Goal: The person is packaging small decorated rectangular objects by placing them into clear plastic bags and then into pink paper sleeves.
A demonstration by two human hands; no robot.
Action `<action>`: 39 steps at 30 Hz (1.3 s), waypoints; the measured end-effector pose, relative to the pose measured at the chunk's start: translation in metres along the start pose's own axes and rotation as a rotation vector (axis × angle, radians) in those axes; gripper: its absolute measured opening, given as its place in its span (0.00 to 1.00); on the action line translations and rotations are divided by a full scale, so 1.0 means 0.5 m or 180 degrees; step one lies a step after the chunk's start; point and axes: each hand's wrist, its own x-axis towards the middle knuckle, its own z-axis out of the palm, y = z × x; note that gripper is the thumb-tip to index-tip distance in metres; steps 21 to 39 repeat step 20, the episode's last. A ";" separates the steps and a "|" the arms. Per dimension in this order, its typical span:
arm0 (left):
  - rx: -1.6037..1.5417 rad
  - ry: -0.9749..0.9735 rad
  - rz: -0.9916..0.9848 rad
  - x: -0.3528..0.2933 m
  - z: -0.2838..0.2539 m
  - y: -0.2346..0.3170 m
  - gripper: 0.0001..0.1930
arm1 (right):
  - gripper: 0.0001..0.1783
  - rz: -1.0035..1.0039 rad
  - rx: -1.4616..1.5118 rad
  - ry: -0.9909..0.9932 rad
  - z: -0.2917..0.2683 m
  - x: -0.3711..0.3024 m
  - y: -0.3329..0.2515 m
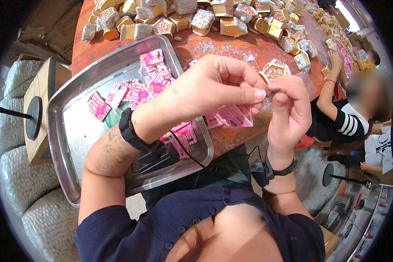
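Over the table's near edge, my left hand (225, 85) is closed, its thumb and forefinger pinched together. Facing it, my right hand (291, 107) is closed too, fingers curled against the thumb. The fingertips of both nearly meet; whatever lies between them is too small to make out. Just beyond them is a gold and white house-shaped ornament (276, 70) on the table. Below my left hand lie pink printed cards (231, 117), partly hidden by it. More pink cards (137, 91) are scattered in a metal tray (56, 113) under my left forearm.
Many house-shaped ornaments (203, 21) are heaped along the far side of the red table (205, 48). At right, another person (343, 111) reaches onto the table. Clear bags of white beads (26, 174) and a cardboard box (48, 109) stand left. A dark cord (183, 147) crosses the tray.
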 end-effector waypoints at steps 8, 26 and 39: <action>-0.0036 0.0304 0.0017 0.003 0.003 -0.019 0.08 | 0.05 -0.0399 -0.1320 0.0037 0.018 0.026 -0.001; -0.0640 0.0426 0.0452 0.004 -0.052 0.031 0.10 | 0.04 -0.1059 0.0315 -0.1128 0.022 0.206 0.054; -0.0640 0.0426 0.0452 0.004 -0.052 0.031 0.10 | 0.04 -0.1059 0.0315 -0.1128 0.022 0.206 0.054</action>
